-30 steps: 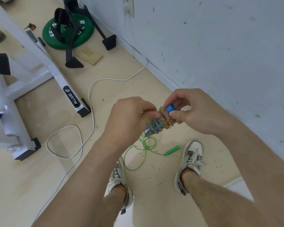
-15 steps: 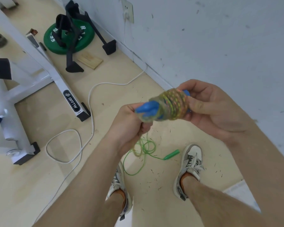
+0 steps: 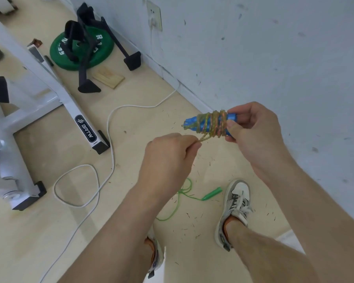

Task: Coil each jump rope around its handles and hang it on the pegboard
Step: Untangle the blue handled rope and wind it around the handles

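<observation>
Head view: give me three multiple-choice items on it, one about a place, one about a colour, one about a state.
1. Where does the green jump rope lie?
A. On the floor by the right shoe
B. On a chair
C. Around the person's neck

2. What colour are the handles held in the right hand?
A. Red
B. Blue
C. White

3. What is the left hand doing?
A. Hanging open and empty
B. Making an empty fist
C. Pinching the multicoloured rope by its free end

Answers:
1 A: its green handle lies on the floor beside that shoe.
2 B: blue shows at both ends of the wraps.
3 C: its fingers are curled on the strand leading off the wraps.
</observation>
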Motion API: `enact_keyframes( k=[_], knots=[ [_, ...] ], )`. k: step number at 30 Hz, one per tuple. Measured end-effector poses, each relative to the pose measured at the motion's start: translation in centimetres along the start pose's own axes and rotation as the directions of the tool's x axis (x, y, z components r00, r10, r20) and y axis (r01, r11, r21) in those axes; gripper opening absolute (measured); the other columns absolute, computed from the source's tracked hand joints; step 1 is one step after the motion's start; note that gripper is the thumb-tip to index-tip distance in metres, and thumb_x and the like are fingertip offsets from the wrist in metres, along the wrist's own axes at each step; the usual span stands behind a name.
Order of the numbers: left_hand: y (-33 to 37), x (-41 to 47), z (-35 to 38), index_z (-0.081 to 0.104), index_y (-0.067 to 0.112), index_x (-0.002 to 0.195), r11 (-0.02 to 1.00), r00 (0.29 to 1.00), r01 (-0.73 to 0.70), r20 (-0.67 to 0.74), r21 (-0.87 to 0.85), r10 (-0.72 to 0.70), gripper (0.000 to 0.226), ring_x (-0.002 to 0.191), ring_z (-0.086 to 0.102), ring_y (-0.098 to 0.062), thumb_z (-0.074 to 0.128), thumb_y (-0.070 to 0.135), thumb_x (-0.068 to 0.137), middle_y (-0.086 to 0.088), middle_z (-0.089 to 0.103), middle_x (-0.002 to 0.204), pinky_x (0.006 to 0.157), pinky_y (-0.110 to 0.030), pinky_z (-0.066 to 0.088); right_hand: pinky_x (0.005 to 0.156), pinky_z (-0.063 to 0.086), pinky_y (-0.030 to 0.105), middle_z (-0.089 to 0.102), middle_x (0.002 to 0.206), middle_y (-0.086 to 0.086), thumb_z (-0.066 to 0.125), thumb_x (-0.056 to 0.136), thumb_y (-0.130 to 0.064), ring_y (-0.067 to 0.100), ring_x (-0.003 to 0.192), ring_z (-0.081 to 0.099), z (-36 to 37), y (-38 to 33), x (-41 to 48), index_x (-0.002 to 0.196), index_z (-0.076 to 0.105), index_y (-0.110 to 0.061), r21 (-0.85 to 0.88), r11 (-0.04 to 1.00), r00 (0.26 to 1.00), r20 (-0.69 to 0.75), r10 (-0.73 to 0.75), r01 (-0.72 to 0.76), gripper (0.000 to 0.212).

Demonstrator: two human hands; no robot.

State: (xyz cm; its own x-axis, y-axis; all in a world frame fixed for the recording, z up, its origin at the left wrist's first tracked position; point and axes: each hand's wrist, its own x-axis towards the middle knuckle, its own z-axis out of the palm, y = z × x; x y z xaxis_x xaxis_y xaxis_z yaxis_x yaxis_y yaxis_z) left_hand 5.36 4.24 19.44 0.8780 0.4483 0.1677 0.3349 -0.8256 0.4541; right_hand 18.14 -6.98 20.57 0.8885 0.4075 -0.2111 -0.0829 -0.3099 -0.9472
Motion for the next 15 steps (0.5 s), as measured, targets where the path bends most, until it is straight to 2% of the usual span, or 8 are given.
enact_keyframes(
  k=[3, 5, 7, 9, 12, 15],
  knots=[
    [-0.5, -0.1, 0.1, 0.073, 0.017, 0.087, 0.997, 0.995, -0.062, -0.076, -0.043, 0.059, 0.015, 0.091, 0.059, -0.021, 0.061, 0.025, 0.088, -0.004, 0.062, 0.102, 0.079, -0.029, 0.045, 0.063, 0.058, 0.024, 0.066, 0.09, 0.003, 0.063, 0.089, 0.002, 0.012, 0.074, 0.065, 0.2, -0.1, -0.2, 0.091, 0.062, -0.02, -0.111, 0.992, 0.994, 0.101, -0.051, 0.062, 0.021],
    [-0.8, -0.2, 0.1, 0.072, 0.016, 0.094, 0.994, 0.996, -0.054, -0.07, -0.093, 0.047, 0.013, 0.101, 0.058, -0.022, 0.061, 0.023, 0.089, -0.006, 0.057, 0.119, 0.083, -0.029, 0.046, 0.063, 0.058, 0.024, 0.066, 0.093, 0.007, 0.064, 0.088, 0.001, 0.016, 0.079, 0.065, 0.2, -0.1, -0.3, 0.091, 0.062, -0.015, -0.131, 0.99, 0.982, 0.184, -0.032, 0.056, 0.016],
    [-0.8, -0.3, 0.0, 0.068, 0.015, 0.095, 0.986, 0.997, -0.07, -0.036, -0.149, 0.065, 0.012, 0.095, 0.06, -0.017, 0.059, 0.021, 0.09, -0.002, 0.061, 0.114, 0.078, -0.033, 0.052, 0.063, 0.058, 0.025, 0.065, 0.098, 0.011, 0.065, 0.087, -0.001, 0.02, 0.081, 0.067, 0.0, -0.2, -0.3, 0.091, 0.06, -0.01, -0.105, 0.994, 0.97, 0.241, 0.031, -0.006, 0.011],
    [-0.6, -0.4, -0.1, 0.066, 0.014, 0.094, 0.981, 0.995, -0.101, -0.003, -0.163, 0.102, 0.012, 0.085, 0.06, -0.015, 0.056, 0.02, 0.09, 0.003, 0.065, 0.1, 0.071, -0.037, 0.053, 0.064, 0.058, 0.026, 0.065, 0.104, 0.015, 0.066, 0.087, -0.002, 0.022, 0.08, 0.068, -0.3, -0.3, -0.2, 0.094, 0.059, -0.006, -0.076, 0.993, 0.942, 0.315, 0.113, -0.094, 0.01],
    [-0.4, -0.5, -0.3, 0.066, 0.016, 0.093, 0.985, 0.994, -0.109, -0.011, -0.132, 0.108, 0.012, 0.074, 0.058, -0.011, 0.055, 0.019, 0.089, 0.008, 0.066, 0.085, 0.065, -0.034, 0.051, 0.06, 0.054, 0.026, 0.064, 0.095, 0.019, 0.059, 0.089, 0.004, 0.019, 0.07, 0.064, -0.9, -0.2, 0.0, 0.095, 0.057, -0.003, 0.014, 0.97, 0.865, 0.457, 0.209, -0.242, 0.01],
    [-0.3, -0.5, -0.6, 0.067, 0.016, 0.09, 0.985, 0.993, -0.118, -0.038, -0.128, 0.114, 0.011, 0.071, 0.054, -0.007, 0.056, 0.018, 0.089, 0.009, 0.065, 0.08, 0.064, -0.029, 0.046, 0.061, 0.055, 0.029, 0.059, 0.089, 0.014, 0.054, 0.086, 0.008, 0.018, 0.066, 0.062, -1.2, -0.2, 0.0, 0.097, 0.056, -0.007, 0.078, 0.931, 0.785, 0.565, 0.254, -0.357, 0.019]
  ],
)
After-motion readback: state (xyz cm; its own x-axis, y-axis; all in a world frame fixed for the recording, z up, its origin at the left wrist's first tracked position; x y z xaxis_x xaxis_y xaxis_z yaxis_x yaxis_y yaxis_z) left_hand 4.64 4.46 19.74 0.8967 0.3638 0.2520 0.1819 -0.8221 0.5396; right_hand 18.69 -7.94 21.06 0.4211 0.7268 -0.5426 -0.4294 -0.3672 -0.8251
